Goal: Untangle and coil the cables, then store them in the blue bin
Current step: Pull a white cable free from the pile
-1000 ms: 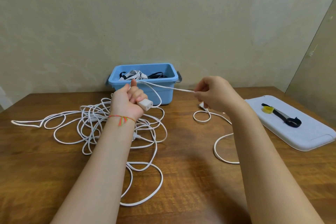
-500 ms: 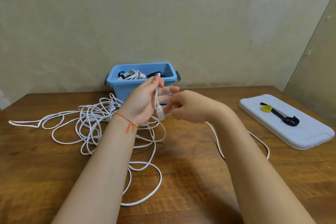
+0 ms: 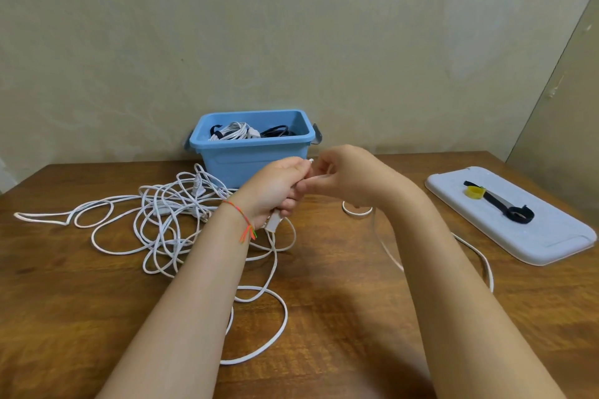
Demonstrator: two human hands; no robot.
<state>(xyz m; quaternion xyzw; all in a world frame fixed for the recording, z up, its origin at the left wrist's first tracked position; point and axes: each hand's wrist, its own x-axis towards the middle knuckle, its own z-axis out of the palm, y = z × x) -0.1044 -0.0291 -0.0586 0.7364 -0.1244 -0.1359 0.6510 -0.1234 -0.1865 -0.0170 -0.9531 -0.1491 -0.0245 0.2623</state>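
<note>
We note the white cable [image 3: 181, 220] lying mostly as a loose tangle on the wooden table [image 3: 81, 317], left of centre and just in front of the blue bin [image 3: 256, 155]; further loops trail toward us and off to the right. One end, a white plug [image 3: 272, 224], sits in the left hand [image 3: 275, 191], whose fingers are curled round it with the plug body showing below the fist. The right hand [image 3: 343, 176] meets the left above the table, its fingertips pinching a short run of the cable beside the left fingers.

We judge the step in hand to be laying the first turn of a coil. To do it well, we recommend keeping the plug fixed in the left grip, feeding equal loops with the right, and drawing slack slowly so the tangle does not knot; crossings should be freed as they arrive.

The bin already holds coiled white and black cables. To the right lies a pale lid [image 3: 518, 233] carrying a black strap [image 3: 505, 207] and a yellow tie [image 3: 474, 192], within reach for binding.
</note>
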